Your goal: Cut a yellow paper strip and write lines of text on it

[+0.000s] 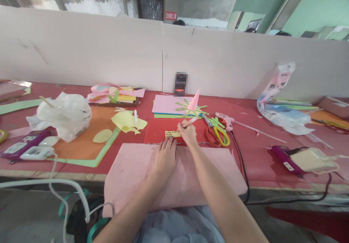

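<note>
My right hand (188,131) grips a pen (193,120), apparently mid-writing on the yellow note (170,133) atop the red sheet (155,129); my left hand (166,154) lies flat, grasping nothing. The next stroke calls for steadiness.

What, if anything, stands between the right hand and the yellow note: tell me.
Nothing visible: the right hand, holding a white pen, is at the yellow note; the left hand rests at its lower edge.

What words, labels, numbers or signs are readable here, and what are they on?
"卫生间请上三楼": small red rectangular sign, white characters.
Small pale yellow paper strip: dark marks, too small to read.
Crumpled white, pink and blue plastic packaging: printing too blurred.
Black upright object: pixelated, unreadable.
</note>
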`<state>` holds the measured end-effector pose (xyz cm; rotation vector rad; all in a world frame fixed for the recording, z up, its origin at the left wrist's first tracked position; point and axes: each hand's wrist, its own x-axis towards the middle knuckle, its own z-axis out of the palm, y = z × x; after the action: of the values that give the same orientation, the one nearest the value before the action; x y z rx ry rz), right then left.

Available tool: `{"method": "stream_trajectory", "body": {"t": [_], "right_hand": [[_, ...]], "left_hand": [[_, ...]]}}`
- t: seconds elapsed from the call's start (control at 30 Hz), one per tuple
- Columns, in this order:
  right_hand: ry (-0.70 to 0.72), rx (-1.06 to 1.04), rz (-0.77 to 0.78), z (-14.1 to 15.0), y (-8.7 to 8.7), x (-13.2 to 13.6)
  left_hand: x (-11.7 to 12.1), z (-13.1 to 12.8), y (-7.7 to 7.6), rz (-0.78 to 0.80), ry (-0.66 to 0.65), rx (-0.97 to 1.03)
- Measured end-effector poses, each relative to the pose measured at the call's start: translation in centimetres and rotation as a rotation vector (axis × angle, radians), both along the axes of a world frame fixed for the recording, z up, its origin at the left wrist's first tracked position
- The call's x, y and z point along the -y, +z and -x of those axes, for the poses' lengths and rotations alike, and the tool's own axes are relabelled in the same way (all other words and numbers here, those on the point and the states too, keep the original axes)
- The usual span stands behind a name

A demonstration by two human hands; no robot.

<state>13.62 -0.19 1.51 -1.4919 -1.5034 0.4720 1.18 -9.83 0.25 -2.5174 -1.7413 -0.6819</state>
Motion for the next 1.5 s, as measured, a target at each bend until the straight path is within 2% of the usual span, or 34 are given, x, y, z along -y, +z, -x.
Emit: {"method": "stream_trajectory", "body": {"t": [0.7,0.9,1.0,1.1,1.2,1.5], "right_hand": [[-0.016,-0.028,0.000,-0.1,-0.4,-0.3],[-0.092,-0.081,-0.020,0.0,-0.1,0.2],[-0.045,-0.156,-0.014,0.3,0.3,0.7],[0.063,-0.236,0.023,0.7,0.5,1.0],[0.158,-0.227,0.040,0.9,0.4,0.9],[0.144,-0.133,0.069,0.7,0.1,0.7]], "left_hand": [[0.0,0.1,0.0,-0.014,-0.007,0.010],[0.0,0.0,0.1,-0.010,-0.009,0.010],[0.0,0.1,0.0,-0.013,-0.009,0.004],[0.0,0.1,-0.2,-0.015,-0.005,0.000],[0.0,0.1,-0.2,-0.019,-0.013,-0.010],[-0.1,0.1,-0.2,-0.018,-0.010,-0.012]]}}
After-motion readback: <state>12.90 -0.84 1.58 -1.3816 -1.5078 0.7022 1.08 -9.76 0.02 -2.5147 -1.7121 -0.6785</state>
